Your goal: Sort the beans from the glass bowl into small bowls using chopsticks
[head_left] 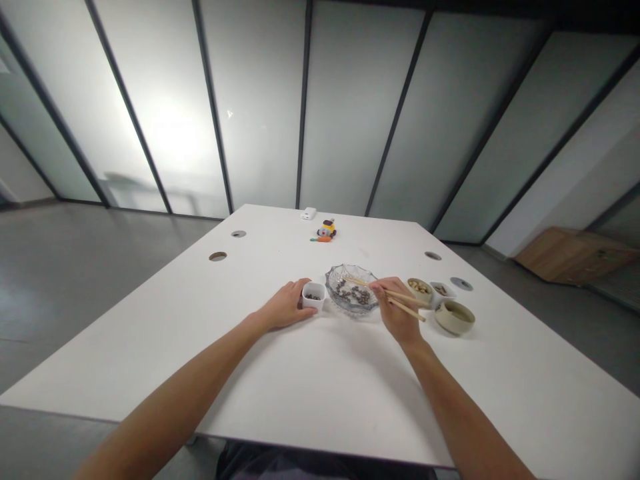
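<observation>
at a white table point(310, 400), my right hand point(397, 313) is curled shut around a pair of wooden chopsticks point(395, 297), their tips reaching into the glass bowl point(353, 290) that sits at the middle of my reach; dark small pieces point(356, 295) lie scattered across the bottom of that bowl, and whether the tips have hold of one is too small to tell. just left of the glass bowl, my left hand point(287, 307) lies on the tabletop with its fingers bent loosely round the near side of a small white square cup point(313, 295), touching it; the cup holds a few of the same dark pieces. right of the glass bowl, beyond my right hand, stand two small dishes point(430, 289) side by side with pale and brownish bits in them, and nearer to me than those a beige round bowl point(454, 317). well behind the glass bowl, toward the far edge of the table, sit a small yellow toy point(327, 230) and a little white box point(309, 213)
</observation>
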Available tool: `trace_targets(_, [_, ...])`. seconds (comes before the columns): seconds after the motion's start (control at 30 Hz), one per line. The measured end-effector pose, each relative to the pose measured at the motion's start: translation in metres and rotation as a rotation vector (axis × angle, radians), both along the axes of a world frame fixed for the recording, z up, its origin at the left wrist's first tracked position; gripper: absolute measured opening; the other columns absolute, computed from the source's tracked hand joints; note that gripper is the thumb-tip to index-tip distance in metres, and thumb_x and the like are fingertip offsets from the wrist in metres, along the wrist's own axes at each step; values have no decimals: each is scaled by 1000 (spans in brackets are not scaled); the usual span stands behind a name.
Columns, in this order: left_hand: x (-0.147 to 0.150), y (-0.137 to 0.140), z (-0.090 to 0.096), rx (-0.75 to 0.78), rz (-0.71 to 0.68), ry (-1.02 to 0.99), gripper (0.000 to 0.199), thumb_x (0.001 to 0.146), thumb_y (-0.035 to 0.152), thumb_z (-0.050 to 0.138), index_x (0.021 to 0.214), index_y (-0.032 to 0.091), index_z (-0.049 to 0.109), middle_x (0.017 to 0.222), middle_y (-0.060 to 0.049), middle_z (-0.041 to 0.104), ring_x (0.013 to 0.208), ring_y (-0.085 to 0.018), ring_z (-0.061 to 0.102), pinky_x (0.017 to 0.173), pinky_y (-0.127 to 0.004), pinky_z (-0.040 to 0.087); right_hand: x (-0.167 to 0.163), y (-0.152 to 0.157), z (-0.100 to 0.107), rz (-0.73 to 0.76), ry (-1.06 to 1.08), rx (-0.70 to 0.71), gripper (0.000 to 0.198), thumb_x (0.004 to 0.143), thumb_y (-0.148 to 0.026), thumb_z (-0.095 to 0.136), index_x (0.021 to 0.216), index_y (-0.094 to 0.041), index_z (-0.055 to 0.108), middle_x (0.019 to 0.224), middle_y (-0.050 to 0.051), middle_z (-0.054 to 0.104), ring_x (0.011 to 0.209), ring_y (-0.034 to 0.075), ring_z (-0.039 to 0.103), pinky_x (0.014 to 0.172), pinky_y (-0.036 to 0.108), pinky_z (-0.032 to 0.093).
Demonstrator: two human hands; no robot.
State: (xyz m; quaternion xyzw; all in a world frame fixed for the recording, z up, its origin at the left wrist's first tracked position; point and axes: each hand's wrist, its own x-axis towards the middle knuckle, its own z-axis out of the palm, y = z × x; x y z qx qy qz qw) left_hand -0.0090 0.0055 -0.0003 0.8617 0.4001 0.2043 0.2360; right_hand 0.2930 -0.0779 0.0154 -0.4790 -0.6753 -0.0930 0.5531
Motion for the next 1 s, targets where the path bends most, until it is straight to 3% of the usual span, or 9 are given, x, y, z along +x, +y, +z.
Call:
trace_targets(0.2, [0,5,-7,21,-8,-11,72,92,51,80,155,23,57,138,-16,75,129,-41,71,112,-53,56,30,12,-8,-77,-56,-67,69,114,-75,46,78,-25,76,76,7,75,73,24,70,71,39,56])
trace_targets(0.57, [1,3,-4,2,-13,-26,70,91,49,80,153,24,58,141,-15,74,131,-41,70,114,-54,56,24,8,-8,-22,-42,-160,64,112,-75,51,85,-25,81,84,8,78,76,25,72,74,40,59])
trace_targets(1.0, [1,3,-4,8,-11,-26,69,93,51,80,152,24,59,138,-16,74,129,-41,72,111,-54,56,27,6,0,-70,-67,-95,65,113,-75,48,81,-26,77,78,7,76,73,25,70,74,40,58])
